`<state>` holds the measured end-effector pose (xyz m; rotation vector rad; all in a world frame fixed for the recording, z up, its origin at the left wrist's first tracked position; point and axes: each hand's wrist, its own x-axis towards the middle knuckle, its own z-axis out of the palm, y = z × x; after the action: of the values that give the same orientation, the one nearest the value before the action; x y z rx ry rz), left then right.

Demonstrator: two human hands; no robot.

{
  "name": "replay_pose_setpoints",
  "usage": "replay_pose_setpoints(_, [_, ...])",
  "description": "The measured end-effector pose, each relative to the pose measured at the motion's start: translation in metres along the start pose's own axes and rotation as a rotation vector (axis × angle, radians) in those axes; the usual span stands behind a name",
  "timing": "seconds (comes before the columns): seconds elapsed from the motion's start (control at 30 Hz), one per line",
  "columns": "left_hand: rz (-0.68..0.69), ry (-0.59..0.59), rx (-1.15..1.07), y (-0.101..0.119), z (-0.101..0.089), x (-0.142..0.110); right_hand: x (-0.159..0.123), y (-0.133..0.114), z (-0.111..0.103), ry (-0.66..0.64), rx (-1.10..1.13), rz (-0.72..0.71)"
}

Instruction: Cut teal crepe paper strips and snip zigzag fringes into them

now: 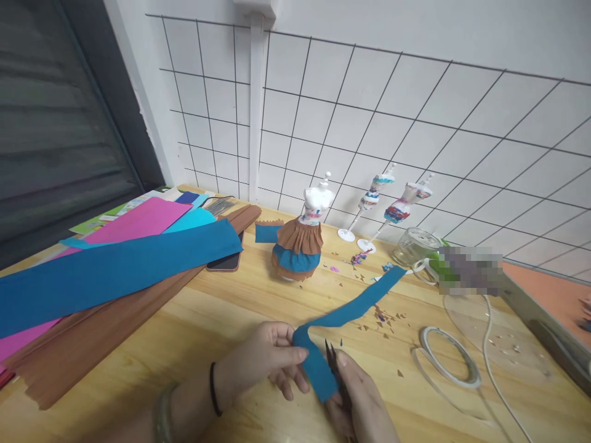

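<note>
A long strip of blue crepe paper (362, 300) stretches from the table's middle back to the right, with its near end hanging down. My left hand (272, 357) is closed on it, thumb and fingers pinching it near a bend. Dark scissors (330, 357) sit in my right hand (362, 400), their pointed tips up beside the strip's near end. The blades look slightly apart; the handles are mostly hidden by the fingers. Beyond the hands stands a small white dress form (317, 202) wearing a ruffled brown and blue paper skirt (298, 252).
Blue crepe paper sheets (115, 271), pink and brown ones lie at left, partly over a phone (224, 261). Two small painted dress forms (401, 209) stand at the back. Paper scraps (381, 317), a tape roll (450, 357), a glass jar (415, 246) and a white cable (490, 344) are at right.
</note>
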<state>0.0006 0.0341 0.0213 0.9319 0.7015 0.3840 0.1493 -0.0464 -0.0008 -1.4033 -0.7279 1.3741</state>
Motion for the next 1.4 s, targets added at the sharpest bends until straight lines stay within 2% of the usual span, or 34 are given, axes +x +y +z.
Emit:
replay_pose_setpoints(0.1, [-0.002,-0.022,-0.013,0.004,-0.001,-0.001,0.004,0.004,-0.004,-0.070,0.048,-0.016])
replay_pose_setpoints(0.33, [0.010,-0.027,0.048,0.002,-0.002,-0.001,0.003,-0.001,-0.005,-0.064,0.045,-0.036])
replay_pose_setpoints(0.53, [0.053,-0.180,0.212,-0.006,-0.005,-0.002,0.001,-0.004,-0.004,-0.044,-0.053,-0.085])
replay_pose_setpoints(0.7, [-0.019,-0.247,0.296,-0.012,-0.005,-0.006,0.000,-0.010,-0.003,0.082,0.144,0.043])
replay_pose_setpoints(0.8, [-0.062,-0.317,0.323,-0.014,-0.003,-0.008,0.001,-0.013,-0.005,0.124,0.187,0.046])
replay_pose_setpoints(1.0, [-0.012,-0.392,0.311,-0.015,0.000,-0.006,0.003,-0.017,-0.003,0.092,0.082,-0.005])
replay_pose_setpoints(1.2, [-0.005,-0.302,0.240,-0.013,0.004,-0.003,0.008,-0.014,0.001,-0.016,0.033,-0.030])
replay_pose_setpoints(1.4, [0.100,-0.148,0.078,-0.003,-0.001,0.004,0.014,-0.019,-0.016,-0.010,0.030,-0.029])
